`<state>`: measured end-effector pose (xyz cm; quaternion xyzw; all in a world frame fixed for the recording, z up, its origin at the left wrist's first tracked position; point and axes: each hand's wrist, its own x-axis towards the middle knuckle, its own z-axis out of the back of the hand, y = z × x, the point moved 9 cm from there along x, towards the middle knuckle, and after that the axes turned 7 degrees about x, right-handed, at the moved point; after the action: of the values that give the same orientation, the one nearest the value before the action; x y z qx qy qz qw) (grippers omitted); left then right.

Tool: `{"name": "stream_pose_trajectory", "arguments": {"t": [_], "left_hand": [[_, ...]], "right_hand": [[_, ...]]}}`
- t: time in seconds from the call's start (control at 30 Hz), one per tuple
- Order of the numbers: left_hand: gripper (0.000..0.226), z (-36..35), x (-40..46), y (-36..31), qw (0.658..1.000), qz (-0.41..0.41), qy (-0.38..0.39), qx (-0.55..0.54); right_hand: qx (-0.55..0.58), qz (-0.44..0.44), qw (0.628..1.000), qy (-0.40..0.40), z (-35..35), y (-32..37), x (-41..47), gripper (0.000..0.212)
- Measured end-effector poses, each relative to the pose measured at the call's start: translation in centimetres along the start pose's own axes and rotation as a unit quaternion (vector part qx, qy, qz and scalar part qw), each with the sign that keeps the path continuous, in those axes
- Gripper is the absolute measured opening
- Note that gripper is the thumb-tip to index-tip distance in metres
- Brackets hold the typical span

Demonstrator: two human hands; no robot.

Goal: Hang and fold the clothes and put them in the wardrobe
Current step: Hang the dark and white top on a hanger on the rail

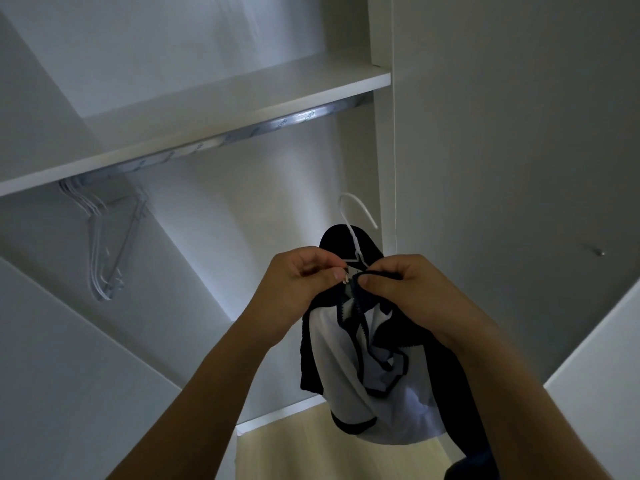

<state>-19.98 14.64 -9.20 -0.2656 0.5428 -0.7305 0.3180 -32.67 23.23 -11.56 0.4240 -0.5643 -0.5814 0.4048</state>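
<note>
head view: both hands' fingers pinch the garment, hiding the hanger shoulders.

White wardrobe interior, dim, bluish light on the back panel. White shelf across the top, metal hanging rail just under it. Bunch of empty white hangers on the rail at far left. Plain grey wardrobe door at right, small knob on it. Pale wood floor at bottom.
</note>
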Motion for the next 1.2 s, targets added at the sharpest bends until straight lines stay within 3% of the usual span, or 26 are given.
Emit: {"name": "stream_pose_trajectory", "arguments": {"t": [0.2, 0.43, 0.67, 1.2], "left_hand": [[0.025, -1.0, 0.0, -0.3, 0.999, -0.007, 0.028, 0.041], [0.013, 1.4, 0.5, 0.2, 0.996, -0.001, -0.079, -0.028], [0.013, 0.0, 0.8, -0.5, 1.000, -0.009, -0.012, -0.021], [0.017, 0.1, 0.7, -0.8, 0.999, -0.011, -0.021, -0.029]], "right_hand": [[0.022, 0.019, 0.999, -0.040, 0.6, 0.4, 0.5, 0.018], [0.015, 0.029, 0.999, -0.035, 1.1, 1.3, 0.7, 0.020], [0.023, 0.018, 0.999, -0.019, 0.6, 1.4, 0.6, 0.020], [0.011, 0.011, 1.000, -0.020, 0.7, 1.4, 0.1, 0.015]]}}
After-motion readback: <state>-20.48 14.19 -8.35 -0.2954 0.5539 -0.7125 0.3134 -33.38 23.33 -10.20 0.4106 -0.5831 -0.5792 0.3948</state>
